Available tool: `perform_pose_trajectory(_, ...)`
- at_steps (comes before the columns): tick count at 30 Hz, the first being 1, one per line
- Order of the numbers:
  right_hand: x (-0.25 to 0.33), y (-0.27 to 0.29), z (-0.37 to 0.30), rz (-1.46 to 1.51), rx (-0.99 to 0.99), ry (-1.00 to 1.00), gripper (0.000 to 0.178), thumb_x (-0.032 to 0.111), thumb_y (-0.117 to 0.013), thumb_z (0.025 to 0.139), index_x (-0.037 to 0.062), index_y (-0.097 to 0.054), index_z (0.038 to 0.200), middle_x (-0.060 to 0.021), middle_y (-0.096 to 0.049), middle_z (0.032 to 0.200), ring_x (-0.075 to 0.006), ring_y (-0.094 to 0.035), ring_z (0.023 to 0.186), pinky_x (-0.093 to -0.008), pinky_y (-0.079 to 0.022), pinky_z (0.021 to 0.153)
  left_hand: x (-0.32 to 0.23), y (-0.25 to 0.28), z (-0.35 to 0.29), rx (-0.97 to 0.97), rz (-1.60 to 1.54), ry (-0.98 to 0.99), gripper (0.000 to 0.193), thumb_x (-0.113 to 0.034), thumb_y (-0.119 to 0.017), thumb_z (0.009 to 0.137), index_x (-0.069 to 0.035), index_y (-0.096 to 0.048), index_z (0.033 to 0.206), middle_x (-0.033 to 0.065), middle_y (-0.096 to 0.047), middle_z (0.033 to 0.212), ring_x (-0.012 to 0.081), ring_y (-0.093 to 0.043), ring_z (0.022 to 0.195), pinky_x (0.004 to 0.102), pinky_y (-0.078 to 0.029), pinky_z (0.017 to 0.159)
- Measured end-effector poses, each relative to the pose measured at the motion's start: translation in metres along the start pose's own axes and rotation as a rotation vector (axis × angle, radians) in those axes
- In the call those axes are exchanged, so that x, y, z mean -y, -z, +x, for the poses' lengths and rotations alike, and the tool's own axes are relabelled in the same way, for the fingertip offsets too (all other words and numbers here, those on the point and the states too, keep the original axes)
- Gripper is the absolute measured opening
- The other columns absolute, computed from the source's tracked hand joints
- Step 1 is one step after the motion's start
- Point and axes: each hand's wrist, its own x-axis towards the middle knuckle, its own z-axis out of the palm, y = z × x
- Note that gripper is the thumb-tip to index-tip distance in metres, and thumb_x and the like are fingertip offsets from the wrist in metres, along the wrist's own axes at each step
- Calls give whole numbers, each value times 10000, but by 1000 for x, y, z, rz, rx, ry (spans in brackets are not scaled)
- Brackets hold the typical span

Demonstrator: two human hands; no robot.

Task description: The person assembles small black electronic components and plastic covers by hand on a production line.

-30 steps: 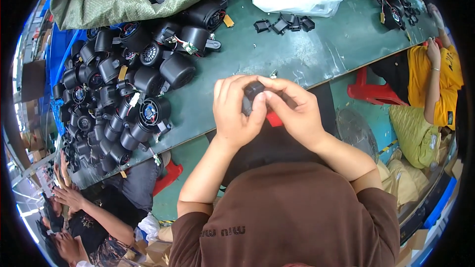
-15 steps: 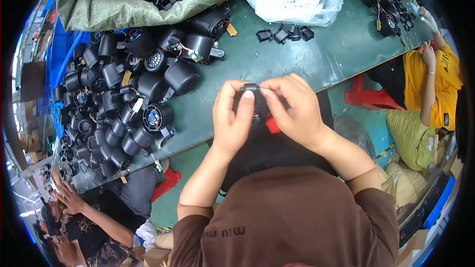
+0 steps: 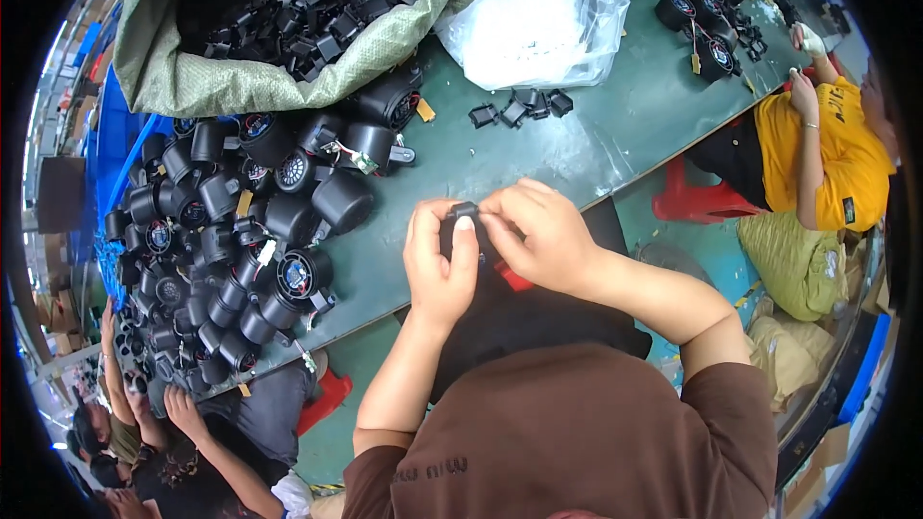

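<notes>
Between the thumb and forefinger of my left hand [image 3: 437,269] is a small black plastic part [image 3: 465,210], held just off the table's near edge. My right hand [image 3: 543,235] is closed in a pinch, its fingertips against the right side of that part. Whatever sits in this pinch is too small and covered to make out. Several loose black plastic pieces [image 3: 519,108] of a like size lie on the green table [image 3: 577,159] beyond my hands.
Left on the table is a heap of black round motor housings [image 3: 288,216] with wires. Behind it stands a woven sack [image 3: 317,91] of black parts, beside a clear plastic bag [image 3: 538,19] with white contents. More housings [image 3: 711,29] lie far right. Co-workers sit at both sides, one in a yellow shirt [image 3: 851,154].
The view has shifted, so the table and sack sit lower in the picture. Both hands keep their pinch at the black part. The left co-worker's hands have moved.
</notes>
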Motion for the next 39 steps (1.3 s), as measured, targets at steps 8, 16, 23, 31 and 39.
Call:
perform_pose_trajectory(8, -48, 61, 76, 19, 118, -329, 151, 173, -637, 893, 48, -693, 954, -153, -700, 887, -323, -680, 820, -381, -534, 749, -7, 12, 21, 90, 495, -420, 217, -172, -713, 786, -63, -633, 955, 77, -659, 956, 283, -602, 874, 381, -462, 761)
perform_pose_trajectory(16, -160, 55, 104, -639, -146, -64, 134, 141, -671, 841, 21, -609, 846, -156, -576, 920, -376, -588, 923, -458, -481, 795, -19, 10, 13, 133, 479, -357, 257, -159, -714, 766, -54, -616, 980, 115, -649, 975, 334, -595, 905, 428, -469, 803)
perform_pose_trajectory(23, -153, 67, 107, -411, -196, -27, 84, 5, -619, 847, 27, -590, 922, -169, -618, 922, -388, -594, 900, -435, -480, 786, -17, 13, 6, 186, 438, -343, 254, -200, -701, 806, -67, -638, 1013, 80, -650, 1007, 300, -582, 945, 395, -460, 838)
perform_pose_trajectory(31, -48, 64, 50, 512, 142, -454, 77, 88, -670, 925, 33, -685, 977, 39, -635, 882, -47, -565, 835, -217, -472, 777, -16, 15, 5, 299, 371, -292, 267, -205, -722, 787, -99, -634, 1016, 64, -595, 1087, 287, -557, 989, 405, -461, 845)
perform_pose_trajectory(39, -20, 24, -18, 852, 180, -526, 210, -75, -662, 855, 22, -759, 1014, -70, -636, 1081, -150, -591, 1025, -267, -486, 875, -18, 12, 11, 320, 357, -342, 302, -215, -732, 770, -81, -623, 1018, 72, -609, 1086, 299, -554, 987, 414, -459, 852)
